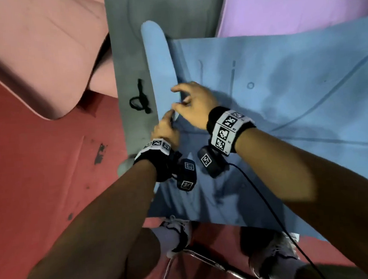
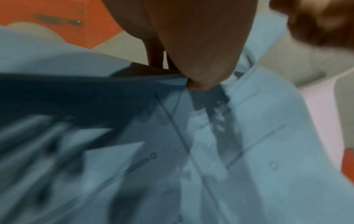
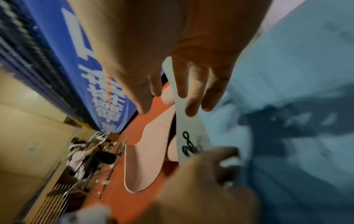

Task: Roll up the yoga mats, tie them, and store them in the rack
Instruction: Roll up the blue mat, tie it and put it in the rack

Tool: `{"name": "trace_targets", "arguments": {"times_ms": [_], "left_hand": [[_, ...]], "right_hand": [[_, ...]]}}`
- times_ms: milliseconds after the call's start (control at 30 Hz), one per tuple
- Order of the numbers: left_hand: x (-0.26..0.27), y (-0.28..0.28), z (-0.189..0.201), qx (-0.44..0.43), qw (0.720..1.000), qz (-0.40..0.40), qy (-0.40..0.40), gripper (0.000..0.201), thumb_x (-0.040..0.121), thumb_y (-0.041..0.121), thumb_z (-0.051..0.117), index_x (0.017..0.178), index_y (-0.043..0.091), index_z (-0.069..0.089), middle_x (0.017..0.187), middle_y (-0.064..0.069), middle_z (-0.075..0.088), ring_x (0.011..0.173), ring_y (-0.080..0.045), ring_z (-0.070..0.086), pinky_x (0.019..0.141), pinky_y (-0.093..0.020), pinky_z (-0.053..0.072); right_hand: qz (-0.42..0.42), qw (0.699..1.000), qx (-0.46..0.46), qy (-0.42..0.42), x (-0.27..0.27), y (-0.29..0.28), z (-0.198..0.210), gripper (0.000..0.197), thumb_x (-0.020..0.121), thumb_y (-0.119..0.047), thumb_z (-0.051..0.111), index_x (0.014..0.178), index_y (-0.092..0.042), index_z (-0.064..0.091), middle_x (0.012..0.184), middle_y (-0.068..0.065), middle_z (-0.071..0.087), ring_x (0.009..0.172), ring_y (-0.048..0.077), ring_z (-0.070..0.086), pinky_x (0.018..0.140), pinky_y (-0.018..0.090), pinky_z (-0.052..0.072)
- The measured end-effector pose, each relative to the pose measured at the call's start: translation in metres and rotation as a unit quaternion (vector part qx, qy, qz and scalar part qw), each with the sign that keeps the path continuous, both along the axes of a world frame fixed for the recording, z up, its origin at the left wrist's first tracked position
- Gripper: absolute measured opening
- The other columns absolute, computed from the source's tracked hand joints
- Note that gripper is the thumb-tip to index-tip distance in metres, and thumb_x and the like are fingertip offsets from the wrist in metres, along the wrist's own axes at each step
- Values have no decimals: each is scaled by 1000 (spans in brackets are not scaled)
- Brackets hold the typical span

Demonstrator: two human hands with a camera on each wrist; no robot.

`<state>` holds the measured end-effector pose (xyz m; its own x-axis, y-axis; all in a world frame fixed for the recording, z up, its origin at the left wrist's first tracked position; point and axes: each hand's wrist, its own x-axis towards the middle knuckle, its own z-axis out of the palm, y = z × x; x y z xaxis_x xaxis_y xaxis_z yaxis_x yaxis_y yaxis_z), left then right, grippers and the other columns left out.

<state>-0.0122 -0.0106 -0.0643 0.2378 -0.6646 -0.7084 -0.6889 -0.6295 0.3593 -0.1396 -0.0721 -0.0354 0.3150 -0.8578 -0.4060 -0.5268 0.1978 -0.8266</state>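
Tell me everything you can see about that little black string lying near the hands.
The black string is a thin, dark cord, looking like soft woven fabric. It lies loose and untied on the grey mat, bent into a small loop at one end with a straight tail running away from the person. It sits just left of the blue mat's folded edge. Neither the left hand nor the right hand touches it; both work at the blue mat's edge beside it.

a red floor (image 1: 38, 172) carries dark scuff marks (image 1: 99, 153). near the bottom of the head view, two grey sneakers (image 1: 276, 262) stand beside a chrome tube frame (image 1: 201, 259). in the right wrist view a blue banner with white characters (image 3: 91, 72) runs along a beige wall (image 3: 28, 121).
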Motion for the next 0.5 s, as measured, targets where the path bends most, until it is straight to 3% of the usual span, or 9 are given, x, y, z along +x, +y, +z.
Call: {"name": "trace_targets", "arguments": {"times_ms": [67,167,233,267,333,367,400,433,500], "left_hand": [[-2,-10,8,-40,996,59,45,57,89,25,46,146,25,51,138,-15,61,127,-33,57,107,-41,47],[-28,-34,31,-110,974,138,141,60,82,4,48,141,14,53,131,-14,65,114,-27,65,98,-39,55],[-55,-47,49,-128,964,139,186,62,84,-4,47,143,16,48,127,-8,65,101,-24,68,80,-31,60],[-65,-50,57,-129,964,127,195,66,88,-8,46,148,17,42,126,-6,63,94,-22,67,68,-21,57],[-77,-44,71,-132,964,94,212,76,90,-9,44,157,25,28,135,-4,62,89,-21,66,58,-16,50],[-80,-36,83,-135,964,71,218,83,88,-7,45,159,30,21,141,-3,59,93,-23,68,60,-19,53],[-81,-30,89,-138,962,51,229,90,83,-3,45,160,34,16,146,-3,56,103,-25,70,69,-26,58],[-83,-24,103,-146,959,21,243,97,76,1,45,160,38,12,150,-3,52,115,-25,66,85,-35,60],[-96,-8,140,-160,960,-79,216,100,73,6,47,159,45,12,159,-5,39,136,-26,51,113,-45,42]], "right_hand": [[-51,997,17,48,-25,22,-2,44,90,-28,73,131,-18,63,132,6,58,101,24,66,97,40,52],[-32,995,78,55,-44,56,8,57,85,-48,69,132,-17,59,126,7,63,110,21,59,95,34,50],[-2,994,111,13,-53,73,24,46,92,-41,63,130,-18,56,115,6,68,113,24,52,88,30,45],[-4,992,123,30,-59,76,31,49,93,-31,66,138,-19,50,119,6,67,116,25,54,88,29,44],[-35,988,122,88,-79,89,48,85,87,-24,74,157,-24,26,134,10,60,121,28,58,93,29,46],[-41,985,130,107,-90,99,65,99,82,-25,79,160,-26,17,135,12,59,120,31,60,94,30,48],[-43,982,146,115,-97,107,76,102,78,-27,82,159,-28,21,132,12,61,118,32,62,92,32,51],[-37,980,149,129,-101,117,86,87,76,-27,82,150,-29,37,125,11,64,114,31,64,87,31,52],[15,974,107,199,-110,142,121,34,81,-28,73,112,-28,59,107,7,69,104,30,67,74,26,45]]}}
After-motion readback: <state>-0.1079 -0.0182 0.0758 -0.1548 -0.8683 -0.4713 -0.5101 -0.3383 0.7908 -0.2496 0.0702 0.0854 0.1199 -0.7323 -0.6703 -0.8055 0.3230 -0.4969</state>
